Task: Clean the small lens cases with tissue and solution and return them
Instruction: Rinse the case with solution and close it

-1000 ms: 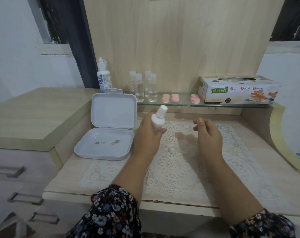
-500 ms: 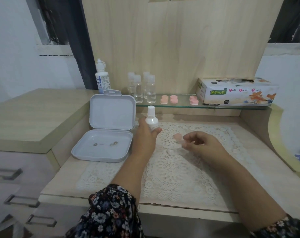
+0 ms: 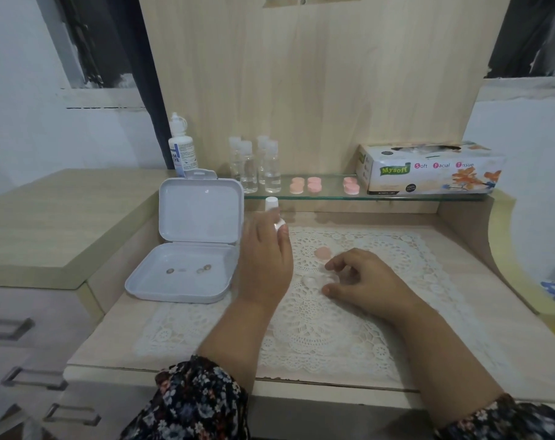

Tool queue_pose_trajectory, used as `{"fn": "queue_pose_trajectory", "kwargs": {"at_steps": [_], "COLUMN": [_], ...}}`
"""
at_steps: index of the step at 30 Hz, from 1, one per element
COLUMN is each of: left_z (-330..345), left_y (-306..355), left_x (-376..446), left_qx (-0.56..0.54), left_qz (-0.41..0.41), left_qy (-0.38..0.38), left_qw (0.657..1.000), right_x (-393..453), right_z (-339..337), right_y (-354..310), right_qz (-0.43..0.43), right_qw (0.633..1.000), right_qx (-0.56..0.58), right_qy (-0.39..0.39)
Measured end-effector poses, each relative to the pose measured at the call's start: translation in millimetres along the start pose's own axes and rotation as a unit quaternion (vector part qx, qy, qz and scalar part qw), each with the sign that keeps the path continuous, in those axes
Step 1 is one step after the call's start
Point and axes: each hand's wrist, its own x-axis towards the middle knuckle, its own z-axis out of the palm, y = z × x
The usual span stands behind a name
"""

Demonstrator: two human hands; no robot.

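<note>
On the lace mat (image 3: 349, 328) lies a small clear lens case (image 3: 311, 281), with a loose pink cap (image 3: 322, 253) just behind it. My right hand (image 3: 365, 281) rests on the mat, its thumb and forefinger curled round the right end of the clear case. To the left, my left hand (image 3: 266, 258) grips a small white dropper bottle (image 3: 272, 205), upright, with its cap showing above my fingers. Most of the bottle is hidden by the hand.
A white hinged box (image 3: 142, 287) lies open at the left with a few contact lenses (image 3: 203, 268) inside. The glass shelf (image 3: 327, 196) carries a large solution bottle (image 3: 181, 147), several clear bottles (image 3: 254, 166), pink lens cases (image 3: 305, 185) and a tissue box (image 3: 428, 168).
My left hand has moved the small bottle from above the case back to the left and set it upright. My right hand came down onto the mat and closed on the clear case.
</note>
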Motion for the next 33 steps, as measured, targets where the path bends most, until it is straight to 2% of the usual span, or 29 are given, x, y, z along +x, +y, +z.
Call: {"fn": "queue_pose_trajectory", "kwargs": {"at_steps": [2, 5, 7, 10, 16, 19, 23, 28, 33], "left_z": [6.0, 14.1, 17.0, 17.8, 15.1, 13.8, 12.2, 14.7, 16.5], "left_y": [1.9, -2.3, -6.9, -9.5, -6.0, -5.1, -2.0, -5.5, -8.3], "left_x": [-1.7, -5.3, -6.1, -5.9, -4.1, -4.6, -2.5, -3.5, -1.7], "left_qx": [-0.05, -0.072, -0.074, -0.051, -0.027, -0.025, -0.011, -0.002, 0.004], "left_qz": [0.013, -0.017, -0.036, -0.052, -0.068, -0.085, -0.079, -0.069, -0.073], "left_qy": [-0.123, -0.307, -0.366, -0.409, -0.423, -0.404, -0.337, -0.36, -0.339], "left_qw": [0.991, 0.949, 0.927, 0.91, 0.903, 0.91, 0.938, 0.931, 0.938], "right_x": [1.1, 2.3, 2.9, 3.1, 2.2, 1.2, 1.0, 2.0, 2.0], "right_z": [0.4, 0.9, 1.5, 1.3, 0.4, -0.9, -1.2, -0.9, -0.9], "right_y": [1.5, 3.4, 4.5, 4.6, 2.3, 1.6, 1.7, 1.6, 1.6], "right_qz": [-0.003, -0.008, -0.01, -0.01, -0.007, -0.003, -0.002, -0.005, -0.008], "right_qw": [1.0, 1.0, 1.0, 1.0, 1.0, 1.0, 1.0, 1.0, 1.0], "right_qx": [-0.01, -0.017, -0.02, -0.023, -0.019, -0.014, -0.01, -0.009, -0.014], "right_qy": [0.002, 0.006, 0.008, 0.01, 0.008, 0.008, 0.007, 0.009, 0.011]}}
